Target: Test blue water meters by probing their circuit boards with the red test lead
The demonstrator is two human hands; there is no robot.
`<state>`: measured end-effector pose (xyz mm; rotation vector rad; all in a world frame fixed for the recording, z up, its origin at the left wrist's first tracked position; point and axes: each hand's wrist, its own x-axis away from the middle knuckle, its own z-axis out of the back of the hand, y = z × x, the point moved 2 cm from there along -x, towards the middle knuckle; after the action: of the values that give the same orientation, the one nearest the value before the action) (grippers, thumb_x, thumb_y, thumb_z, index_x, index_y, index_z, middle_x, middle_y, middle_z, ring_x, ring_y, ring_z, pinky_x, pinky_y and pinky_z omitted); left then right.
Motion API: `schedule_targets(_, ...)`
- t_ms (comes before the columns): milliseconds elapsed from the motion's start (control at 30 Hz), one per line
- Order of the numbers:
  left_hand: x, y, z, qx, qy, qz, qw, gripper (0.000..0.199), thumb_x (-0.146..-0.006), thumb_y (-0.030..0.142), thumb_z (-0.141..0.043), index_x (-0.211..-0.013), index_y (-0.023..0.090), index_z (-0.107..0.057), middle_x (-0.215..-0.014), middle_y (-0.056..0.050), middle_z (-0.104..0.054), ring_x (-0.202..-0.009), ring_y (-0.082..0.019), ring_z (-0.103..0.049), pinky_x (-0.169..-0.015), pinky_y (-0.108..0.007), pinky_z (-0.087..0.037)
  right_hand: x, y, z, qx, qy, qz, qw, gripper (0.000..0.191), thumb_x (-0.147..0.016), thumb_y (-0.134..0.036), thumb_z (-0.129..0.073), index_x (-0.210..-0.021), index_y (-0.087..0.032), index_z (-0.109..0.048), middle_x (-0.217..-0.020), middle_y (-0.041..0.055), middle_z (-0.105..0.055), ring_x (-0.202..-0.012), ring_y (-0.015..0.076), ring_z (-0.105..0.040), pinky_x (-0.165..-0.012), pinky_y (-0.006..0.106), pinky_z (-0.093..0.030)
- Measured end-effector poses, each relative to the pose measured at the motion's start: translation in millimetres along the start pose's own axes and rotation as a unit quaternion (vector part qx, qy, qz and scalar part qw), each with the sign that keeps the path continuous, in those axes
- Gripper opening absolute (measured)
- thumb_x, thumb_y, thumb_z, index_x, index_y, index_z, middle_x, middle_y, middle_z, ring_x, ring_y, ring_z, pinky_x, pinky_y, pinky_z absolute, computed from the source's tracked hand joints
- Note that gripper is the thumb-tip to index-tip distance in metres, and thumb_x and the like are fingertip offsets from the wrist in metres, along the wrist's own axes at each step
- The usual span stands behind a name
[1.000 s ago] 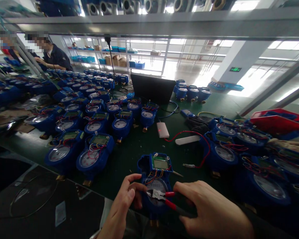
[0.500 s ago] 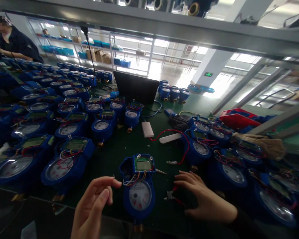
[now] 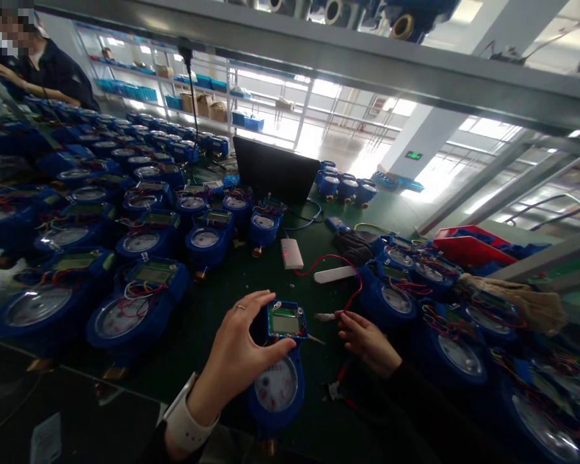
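Centrally, the blue meter (image 3: 276, 386) is positioned on the desk (image 3: 251, 277), dial upward. Its display housing (image 3: 287, 324) is clamped in the grip of the left hand (image 3: 234, 351), with the thumb set at the near edge and the fingers at the far corner. The red cable (image 3: 357, 283) is pinched between the fingertips of the right hand (image 3: 370, 343), just behind its pale connector (image 3: 325, 316). Pliers (image 3: 335, 390) are laid beside the meter.

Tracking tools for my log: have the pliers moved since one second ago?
Yes: against the blue meter, the pliers went from over its dial to the table on its right.
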<state>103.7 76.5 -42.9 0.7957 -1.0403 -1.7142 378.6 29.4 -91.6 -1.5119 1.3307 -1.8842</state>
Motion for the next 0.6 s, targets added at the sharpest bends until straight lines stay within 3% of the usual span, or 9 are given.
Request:
schedule_targets(133, 3.1, -3.2, -3.6, 0.015, -0.012, 0.014, 1.0, 0.057, -0.07, 0.031, -0.075, -0.124, 0.024, -0.058, -0.133, -0.01, -0.056, -0.127, -0.032, -0.05, -0.109, -0.055, -0.04, 18.7, -20.8, -16.5, -0.022, -0.008, 0.062, 0.998, 0.055, -0.059, -0.053, -0.089, -0.088, -0.022, -0.055, -0.097, 0.0045, -0.073, -0.068, 0.0173, -0.072, -0.048, 0.02, -0.056)
schedule_targets(233, 8.8, -4.0, -4.4, 0.005, -0.011, -0.003, 1.0, 0.056, -0.072, 0.026, -0.073, -0.125, 0.026, -0.055, -0.133, -0.01, -0.054, -0.128, -0.032, -0.049, -0.109, -0.058, -0.04, 37.9, -37.4, -26.0, -0.02, -0.029, 0.098, 0.995, 0.058, -0.057, -0.052, -0.091, -0.095, -0.021, -0.059, -0.103, 0.0059, -0.074, -0.067, 0.0143, -0.071, -0.049, 0.017, -0.056)
schedule_targets(333, 15.6, 4.1, -3.8, -0.055, 0.031, -0.078, 0.995, 0.063, -0.077, 0.021, -0.069, -0.134, 0.028, -0.045, -0.138, -0.011, -0.049, -0.133, -0.032, -0.045, -0.107, -0.062, -0.042, 53.1, -47.7, -34.2, 0.05, -0.072, 0.168, 0.982, 0.046, -0.071, -0.046, -0.085, -0.105, -0.02, -0.068, -0.104, 0.0074, -0.074, -0.057, 0.0099, -0.067, -0.042, 0.015, -0.053)
schedule_targets(433, 20.2, 22.9, -4.2, -0.157, 0.09, -0.179, 0.967, 0.045, -0.083, 0.014, -0.062, -0.125, 0.028, -0.053, -0.146, -0.011, -0.043, -0.142, -0.031, -0.033, -0.111, -0.064, -0.035, 59.3, -46.1, -42.9, 0.129, -0.104, 0.24, 0.957, 0.032, -0.084, -0.044, -0.074, -0.105, -0.02, -0.072, -0.097, 0.0085, -0.076, -0.067, 0.0145, -0.072, -0.049, 0.018, -0.057)
schedule_targets(500, 18.8, 36.1, -7.4, -0.211, 0.089, -0.224, 0.947, 0.028, -0.086, 0.016, -0.061, -0.111, 0.026, -0.062, -0.147, -0.01, -0.043, -0.144, -0.032, -0.029, -0.114, -0.065, -0.029, 58.3, -40.3, -48.9, 0.128, -0.108, 0.263, 0.95, 0.029, -0.086, -0.043, -0.072, -0.105, -0.022, -0.073, -0.099, 0.0089, -0.076, -0.078, 0.0189, -0.074, -0.057, 0.022, -0.062)
schedule_targets(600, 10.1, 49.0, -15.3, -0.266, 0.064, -0.273, 0.922, 0.015, -0.085, 0.023, -0.066, -0.1, 0.02, -0.069, -0.146, -0.013, -0.049, -0.141, -0.035, -0.037, -0.113, -0.065, -0.034, 54.0, -29.7, -58.8, 0.079, -0.118, 0.265, 0.954, 0.025, -0.087, -0.043, -0.072, -0.104, -0.025, -0.072, -0.105, 0.0073, -0.076, -0.082, 0.0208, -0.075, -0.064, 0.028, -0.065)
